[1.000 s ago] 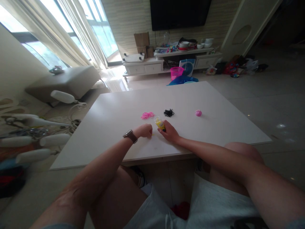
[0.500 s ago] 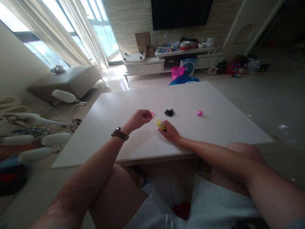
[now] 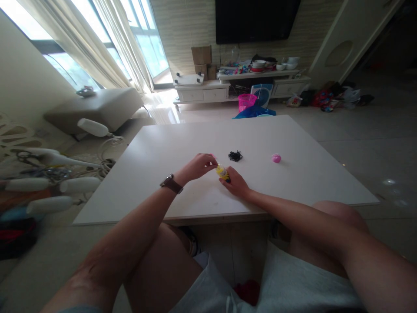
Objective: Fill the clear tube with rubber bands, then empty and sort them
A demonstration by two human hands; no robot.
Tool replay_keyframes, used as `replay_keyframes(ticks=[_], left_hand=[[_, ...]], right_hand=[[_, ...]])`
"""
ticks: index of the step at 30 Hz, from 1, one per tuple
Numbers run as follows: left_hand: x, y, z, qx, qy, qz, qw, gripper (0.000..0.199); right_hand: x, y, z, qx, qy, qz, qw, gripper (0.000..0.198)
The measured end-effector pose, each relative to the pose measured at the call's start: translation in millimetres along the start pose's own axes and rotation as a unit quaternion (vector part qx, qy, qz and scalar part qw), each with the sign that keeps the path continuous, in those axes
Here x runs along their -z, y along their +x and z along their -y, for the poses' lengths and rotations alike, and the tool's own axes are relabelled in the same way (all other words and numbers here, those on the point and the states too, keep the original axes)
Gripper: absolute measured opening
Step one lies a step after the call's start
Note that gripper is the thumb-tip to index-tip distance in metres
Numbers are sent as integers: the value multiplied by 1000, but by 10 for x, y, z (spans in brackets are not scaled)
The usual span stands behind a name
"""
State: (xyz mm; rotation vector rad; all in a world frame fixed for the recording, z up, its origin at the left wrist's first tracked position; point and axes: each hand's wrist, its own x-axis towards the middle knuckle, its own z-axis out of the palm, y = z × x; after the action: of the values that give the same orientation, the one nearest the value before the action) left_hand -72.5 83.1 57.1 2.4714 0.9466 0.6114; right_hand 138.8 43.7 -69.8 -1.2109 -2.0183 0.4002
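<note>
My right hand (image 3: 237, 182) is wrapped round a small clear bottle with yellow on it (image 3: 223, 172), tilted with its clear end up and to the left. At that end are the fingers of my left hand (image 3: 202, 165), pinched together; whatever lies between them is too small to make out. A bit of pink (image 3: 213, 155) shows just beyond these fingertips, mostly hidden. Past the bottle, a small heap of thin black pieces (image 3: 235, 156) lies on the white table (image 3: 189, 139). Farther right on the tabletop sits a round pink object (image 3: 276, 158) with a whitish top.
Behind the table, a pink basket (image 3: 246, 102) and a blue plastic bag (image 3: 256, 112) are on the floor. A low cabinet (image 3: 215, 93) carries bowls and boxes. White lamp arms (image 3: 81, 184) stand close to the table's left side. My knees are under the near edge.
My left fingers have come closer to the bottle's clear end and now cover more of it. The whole view has shifted slightly; the heap and the round pink object lie unmoved.
</note>
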Motion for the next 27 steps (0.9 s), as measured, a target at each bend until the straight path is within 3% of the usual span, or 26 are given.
replay_keyframes(ticks=[8, 22, 27], left_hand=[[7, -28, -6, 7, 6, -3, 1000, 26], [-343, 26, 62, 78, -41, 173, 981, 33], [-297, 42, 94, 76, -43, 183, 979, 33]], right_hand=[[6, 7, 4, 6, 3, -2, 1000, 20], [36, -11, 34, 51, 8, 32, 998, 16], [37, -9, 37, 50, 19, 26, 998, 17]])
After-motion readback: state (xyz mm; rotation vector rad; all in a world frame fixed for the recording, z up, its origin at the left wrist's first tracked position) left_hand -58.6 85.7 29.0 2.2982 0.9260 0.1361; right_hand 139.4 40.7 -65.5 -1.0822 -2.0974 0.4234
